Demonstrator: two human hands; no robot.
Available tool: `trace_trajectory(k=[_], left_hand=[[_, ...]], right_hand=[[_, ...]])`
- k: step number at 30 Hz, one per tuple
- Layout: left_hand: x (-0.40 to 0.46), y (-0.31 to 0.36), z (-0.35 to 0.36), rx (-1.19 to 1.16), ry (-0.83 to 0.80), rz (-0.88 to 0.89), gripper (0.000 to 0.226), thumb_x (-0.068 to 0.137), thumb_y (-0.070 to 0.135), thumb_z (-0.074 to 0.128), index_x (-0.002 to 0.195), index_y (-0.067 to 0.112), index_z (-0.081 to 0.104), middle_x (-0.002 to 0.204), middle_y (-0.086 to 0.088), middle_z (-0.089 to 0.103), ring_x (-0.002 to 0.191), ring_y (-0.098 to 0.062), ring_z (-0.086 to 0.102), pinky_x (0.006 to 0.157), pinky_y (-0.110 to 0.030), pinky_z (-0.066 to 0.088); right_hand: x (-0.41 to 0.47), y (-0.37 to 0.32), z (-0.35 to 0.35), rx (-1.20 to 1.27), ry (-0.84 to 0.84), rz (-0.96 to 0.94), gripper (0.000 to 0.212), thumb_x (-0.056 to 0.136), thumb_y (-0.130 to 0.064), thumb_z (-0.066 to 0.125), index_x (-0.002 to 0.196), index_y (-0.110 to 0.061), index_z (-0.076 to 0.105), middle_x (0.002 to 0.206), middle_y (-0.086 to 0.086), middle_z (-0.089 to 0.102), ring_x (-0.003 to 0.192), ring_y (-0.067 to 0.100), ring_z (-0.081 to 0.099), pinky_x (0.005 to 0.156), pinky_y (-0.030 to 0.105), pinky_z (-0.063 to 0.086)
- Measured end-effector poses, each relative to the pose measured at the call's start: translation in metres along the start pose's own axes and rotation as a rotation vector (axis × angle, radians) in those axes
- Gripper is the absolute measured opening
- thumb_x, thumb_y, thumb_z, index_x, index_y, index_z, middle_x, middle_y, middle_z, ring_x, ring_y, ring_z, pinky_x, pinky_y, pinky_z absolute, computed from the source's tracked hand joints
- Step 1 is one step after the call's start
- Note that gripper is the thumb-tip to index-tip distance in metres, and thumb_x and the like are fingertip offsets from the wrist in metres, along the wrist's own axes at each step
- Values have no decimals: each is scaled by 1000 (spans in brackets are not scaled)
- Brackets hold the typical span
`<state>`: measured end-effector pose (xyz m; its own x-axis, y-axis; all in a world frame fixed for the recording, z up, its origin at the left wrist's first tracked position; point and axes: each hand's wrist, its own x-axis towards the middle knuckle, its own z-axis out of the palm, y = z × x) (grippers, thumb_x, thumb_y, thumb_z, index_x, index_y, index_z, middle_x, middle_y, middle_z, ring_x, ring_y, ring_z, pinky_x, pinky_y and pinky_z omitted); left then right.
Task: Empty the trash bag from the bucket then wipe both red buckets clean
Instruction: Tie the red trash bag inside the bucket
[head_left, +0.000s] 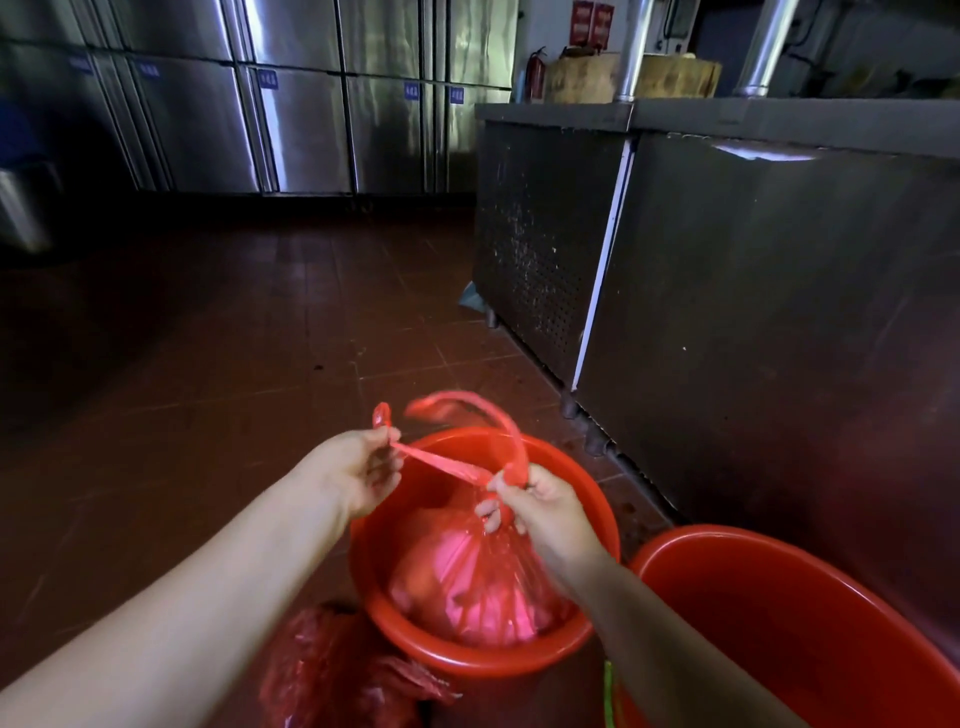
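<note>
A red plastic trash bag (467, 587) sits inside a round red bucket (597, 514) on a dark reddish tiled floor (208, 338). The bag is thin and see-through, bulging with pinkish contents that cannot be identified, and its neck is gathered up above the middle of the bucket.

The right hand (535, 499) grips the gathered neck, fingers curled tightly around the bunched film just above the load. The left hand (358, 467) pinches one of the bag's long handle strips (441, 465), pulled taut between the two hands; a second strip (467, 410) loops loosely in the air above, blurred by motion. The hands look to be tying the handles or drawing them together.

Judging by its look, the film is soft, limp and probably slippery, and would likely stretch or tear under a sharp tug. The rounded fill suggests some weight. The safest hold is probably the gathered neck or a finished knot, lifting straight up so the bag clears the rim without snagging.

Just beside the first bucket, to the right, stands a second red bucket (779, 597), only partly in view. In front of the first bucket, near the bottom edge, lies crumpled dark red plastic (332, 670), possibly another bag. To the right runs a stainless steel counter cabinet (753, 286); across the back wall stand stainless steel refrigerator doors (291, 119).
</note>
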<state>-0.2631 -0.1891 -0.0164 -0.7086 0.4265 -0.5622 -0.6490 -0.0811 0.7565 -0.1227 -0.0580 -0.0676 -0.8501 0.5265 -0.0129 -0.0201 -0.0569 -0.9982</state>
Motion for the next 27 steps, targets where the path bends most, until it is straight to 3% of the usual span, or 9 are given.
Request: trace_trajectory(k=[2,7,10,15,17,19,21,23,27], left_hand=[[1,-11,-6,-118,-54,6,30,98,15,40,69,14,49,61,-2,61,72,-16,62,80,-35,48],[-10,-32,-11,-419,-236,-75,32,95,5,37,64,7,44,57,-4,41,53,-13,51,56,-37,59],[-17,-47,-16,-360,-303,-140,29,88,4,40,61,11,42,47,1,32,35,-9,37,56,-31,58],[-14,-67,-18,24,-269,-146,32,88,4,40,58,13,49,47,2,32,36,-9,33,50,-24,54],[-8,-65,-16,367,-142,45,25,92,9,46,69,13,53,50,2,42,42,-10,40,51,-24,52],[0,-60,-13,937,0,460,9,88,19,60,94,16,55,77,3,55,71,-14,54,68,-25,46],[10,-60,-10,1335,13,885,41,78,24,69,116,27,53,109,10,51,106,-13,43,90,-26,33],[12,-59,-2,1316,-165,1046,42,74,16,71,112,31,60,114,15,55,114,-9,42,97,-27,30],[15,-63,8,1026,-424,867,28,77,-5,65,91,19,67,96,6,66,98,-11,60,93,-24,42]], right_hand=[[2,-2,-4,128,32,78,9,92,-7,53,85,-8,59,74,17,71,53,15,61,46,15,35],[5,1,-5,438,101,311,3,86,-8,62,89,-8,60,77,17,70,58,15,65,42,16,35],[6,0,0,457,125,358,4,81,-2,66,82,-6,64,67,10,68,54,15,64,38,16,33],[5,2,9,245,157,365,11,72,8,65,67,-2,66,59,8,64,43,9,51,36,15,30],[0,1,9,100,117,303,13,69,7,66,60,-3,65,54,8,58,42,9,48,39,16,34],[-2,-1,8,28,82,228,19,68,9,66,56,-4,62,48,6,54,40,8,48,41,16,38],[-2,-4,8,28,36,164,23,68,14,64,53,-2,58,47,6,53,41,10,49,44,17,40],[-3,-6,7,67,-11,120,29,68,18,64,52,-5,56,50,7,53,46,12,53,49,20,44],[-3,-8,-3,66,-47,52,32,67,21,68,59,-8,57,67,15,59,61,21,60,62,30,51]])
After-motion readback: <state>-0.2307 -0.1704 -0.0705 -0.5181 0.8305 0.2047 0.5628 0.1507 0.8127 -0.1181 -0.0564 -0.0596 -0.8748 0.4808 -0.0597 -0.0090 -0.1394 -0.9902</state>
